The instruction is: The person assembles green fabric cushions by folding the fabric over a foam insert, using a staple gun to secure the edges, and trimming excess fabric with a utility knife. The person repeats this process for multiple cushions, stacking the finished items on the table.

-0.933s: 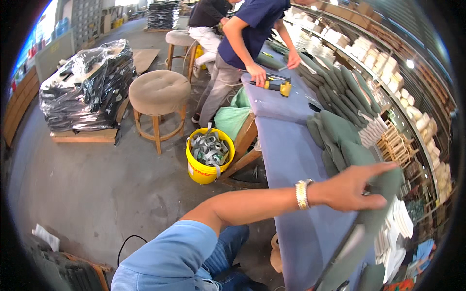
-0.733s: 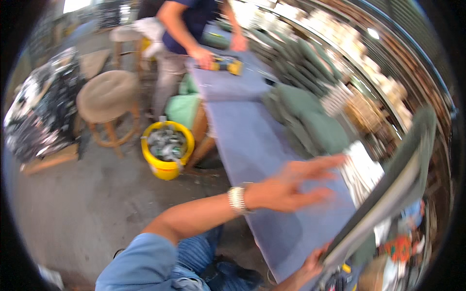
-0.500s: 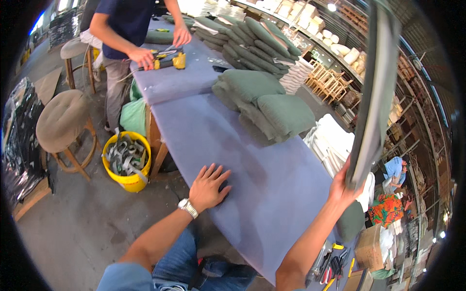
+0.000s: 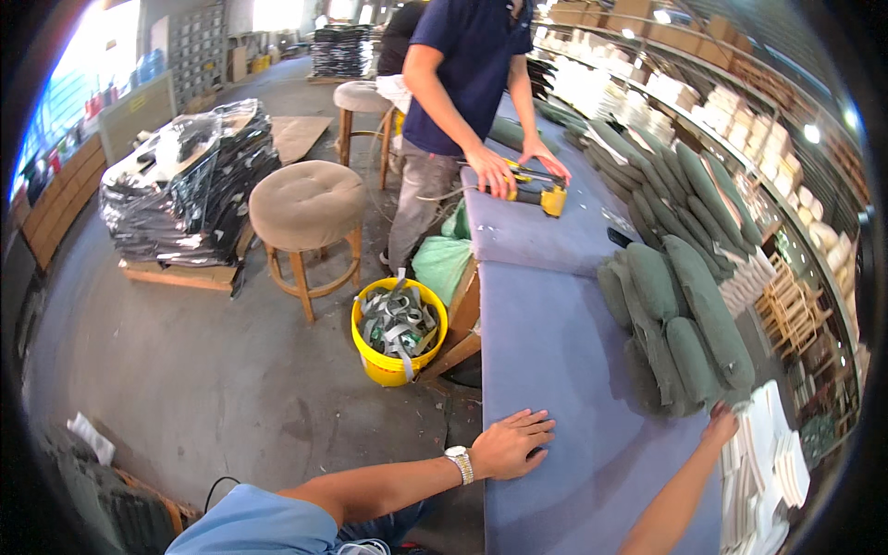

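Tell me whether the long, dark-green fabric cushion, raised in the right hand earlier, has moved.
Yes: against the flat blue table, the cushion has moved down and forward, to the green cushion pile, its near end by the bare right hand.

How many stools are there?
2: the near stool is beyond the bucket, leftward; the far stool is behind that. More may hide behind the worker.

Whether the bare right hand [image 4: 720,427] grips the end of the long dark green padded cushion [image 4: 708,313] is too small to tell, and its forearm [image 4: 675,509] is cut by the lower edge. The top edge crops the co-worker in a navy-blue shirt [image 4: 462,81]; behind, a black-clad person [image 4: 396,46] is mostly hidden
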### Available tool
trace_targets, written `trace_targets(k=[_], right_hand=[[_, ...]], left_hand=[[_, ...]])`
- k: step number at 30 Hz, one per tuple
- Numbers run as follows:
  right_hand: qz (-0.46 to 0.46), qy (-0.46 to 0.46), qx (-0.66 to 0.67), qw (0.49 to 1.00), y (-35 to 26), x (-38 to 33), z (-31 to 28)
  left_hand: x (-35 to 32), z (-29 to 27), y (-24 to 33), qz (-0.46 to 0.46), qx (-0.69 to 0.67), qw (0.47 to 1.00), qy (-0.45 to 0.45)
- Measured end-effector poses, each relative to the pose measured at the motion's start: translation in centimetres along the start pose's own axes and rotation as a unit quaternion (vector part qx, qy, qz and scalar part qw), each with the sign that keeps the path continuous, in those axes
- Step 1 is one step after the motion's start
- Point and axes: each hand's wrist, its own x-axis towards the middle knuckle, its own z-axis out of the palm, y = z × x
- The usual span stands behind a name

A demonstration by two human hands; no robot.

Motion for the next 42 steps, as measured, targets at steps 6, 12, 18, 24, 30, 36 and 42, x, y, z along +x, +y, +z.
trace_targets(k=[6,12,18,24,30,36,42], right_hand=[[0.181,-0.151,-0.198,0.952,5.3,-17.9,2.6],[0.103,-0.190,-0.458,0.863,-4.0,-22.0,-15.8],[-0.008,-0.100,-0.505,0.857,-3.0,-33.0,-20.5],[-0.167,-0.082,-0.473,0.861,-3.7,-40.0,-18.2],[-0.002,-0.027,-0.306,0.952,-7.0,-41.0,-16.8],[0.006,-0.013,-0.300,0.954,-6.0,-41.3,-14.3],[0.038,0.019,-0.306,0.951,-8.4,-41.3,-15.2]], left_hand=[[-2.1,-1.8,-2.8,-0.063,0.072,0.995,-0.005],[-1.0,0.0,-0.8,-0.035,0.046,0.998,-0.006],[-1.8,-0.6,-2.3,-0.039,0.098,0.994,-0.007],[-3.6,0.8,4.6,-0.020,0.183,0.978,-0.097],[0.0,-0.6,26.8,0.385,-0.177,0.882,-0.209],[-2.4,-1.2,44.3,0.575,-0.497,0.642,-0.099],[-6.2,3.6,51.1,0.527,-0.643,0.531,-0.163]])
